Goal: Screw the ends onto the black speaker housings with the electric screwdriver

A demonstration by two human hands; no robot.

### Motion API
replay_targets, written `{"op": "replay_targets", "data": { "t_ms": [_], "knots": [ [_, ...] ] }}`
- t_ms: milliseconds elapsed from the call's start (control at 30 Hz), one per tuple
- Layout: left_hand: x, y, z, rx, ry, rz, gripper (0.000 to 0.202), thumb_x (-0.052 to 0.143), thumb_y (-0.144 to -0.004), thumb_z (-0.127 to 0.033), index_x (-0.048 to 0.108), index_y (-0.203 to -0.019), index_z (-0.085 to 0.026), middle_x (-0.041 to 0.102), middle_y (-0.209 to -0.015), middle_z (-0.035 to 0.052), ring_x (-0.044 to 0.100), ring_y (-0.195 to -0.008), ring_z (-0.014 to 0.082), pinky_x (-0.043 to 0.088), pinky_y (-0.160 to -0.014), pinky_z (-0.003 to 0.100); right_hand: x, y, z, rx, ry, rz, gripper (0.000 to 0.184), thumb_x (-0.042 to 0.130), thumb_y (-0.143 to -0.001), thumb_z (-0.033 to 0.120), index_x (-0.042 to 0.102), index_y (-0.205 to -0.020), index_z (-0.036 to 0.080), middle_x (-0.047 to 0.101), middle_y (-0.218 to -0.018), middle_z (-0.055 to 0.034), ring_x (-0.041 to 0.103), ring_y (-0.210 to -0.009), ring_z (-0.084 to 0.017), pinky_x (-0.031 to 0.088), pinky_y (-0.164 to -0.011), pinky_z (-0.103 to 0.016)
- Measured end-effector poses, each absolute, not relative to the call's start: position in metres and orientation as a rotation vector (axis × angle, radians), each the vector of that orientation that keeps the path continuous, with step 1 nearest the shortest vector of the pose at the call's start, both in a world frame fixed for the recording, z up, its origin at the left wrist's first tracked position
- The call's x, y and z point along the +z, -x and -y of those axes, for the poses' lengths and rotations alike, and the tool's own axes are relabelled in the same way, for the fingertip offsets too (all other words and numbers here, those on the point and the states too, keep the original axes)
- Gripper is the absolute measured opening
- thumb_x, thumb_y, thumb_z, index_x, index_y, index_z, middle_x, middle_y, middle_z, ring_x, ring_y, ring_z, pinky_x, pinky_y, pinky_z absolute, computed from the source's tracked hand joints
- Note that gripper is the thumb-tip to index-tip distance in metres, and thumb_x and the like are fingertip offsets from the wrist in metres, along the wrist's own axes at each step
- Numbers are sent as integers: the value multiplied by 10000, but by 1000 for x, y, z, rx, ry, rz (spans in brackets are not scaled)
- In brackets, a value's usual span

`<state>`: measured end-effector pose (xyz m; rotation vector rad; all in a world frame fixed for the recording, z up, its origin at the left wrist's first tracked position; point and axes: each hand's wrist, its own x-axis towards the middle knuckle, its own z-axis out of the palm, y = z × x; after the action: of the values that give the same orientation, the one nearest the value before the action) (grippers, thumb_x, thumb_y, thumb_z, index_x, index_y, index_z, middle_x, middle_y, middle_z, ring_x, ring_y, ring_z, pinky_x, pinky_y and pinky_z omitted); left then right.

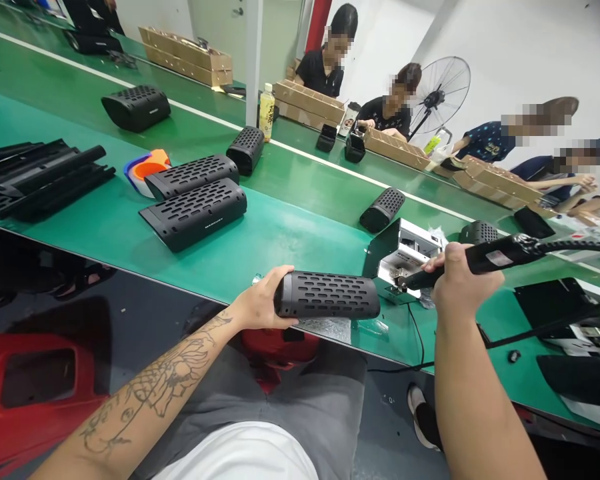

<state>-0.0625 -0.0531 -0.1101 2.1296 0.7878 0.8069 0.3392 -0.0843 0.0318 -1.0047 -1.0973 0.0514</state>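
Note:
My left hand (266,300) grips one end of a black perforated speaker housing (333,295) at the bench's front edge. In my right hand (463,277) is a black electric screwdriver (497,255) with a cable running off to the right. Its tip is at the front of a metal screw feeder box (405,257), just right of the housing. I cannot tell whether a screw is on the tip. Two similar housings (200,210) lie side by side to the left, beside an orange and blue tape roll (149,170).
Black strip-like parts (40,177) are piled on the left of the green bench (285,227). More housings (136,107) stand along the conveyor (310,175), near a yellow bottle (267,113). Co-workers (325,70) sit across behind cardboard trays (310,107). A red stool (80,380) is at lower left.

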Motion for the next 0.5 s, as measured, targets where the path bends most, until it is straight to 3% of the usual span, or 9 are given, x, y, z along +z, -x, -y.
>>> {"op": "replay_targets", "data": {
  "t_ms": [200,333,500],
  "knots": [
    [-109,61,54,808,-2128,-783,1225,1046,-769,-410,369,-1783,-286,572,-1744,194,669,-1555,439,631,-1263,560,64,-273,120,175,994,1033,326,969,-912,372,730,-724,253,616,-600,22,593,-464,-181,546,-459,-376],
    [-109,60,54,824,-2126,-768,1212,1044,-776,-402,370,-1775,-283,574,-1744,192,664,-1568,438,614,-1290,567,90,-203,142,429,843,1198,364,1004,-886,562,787,-879,269,645,-595,53,606,-447,-176,622,-492,-379],
    [-108,57,54,860,-2100,-723,1206,1048,-772,-383,370,-1763,-273,578,-1736,193,656,-1575,429,602,-1304,565,94,-139,142,676,745,1239,359,1008,-908,561,804,-940,267,687,-621,44,637,-454,-168,657,-516,-374]
  ]
}}
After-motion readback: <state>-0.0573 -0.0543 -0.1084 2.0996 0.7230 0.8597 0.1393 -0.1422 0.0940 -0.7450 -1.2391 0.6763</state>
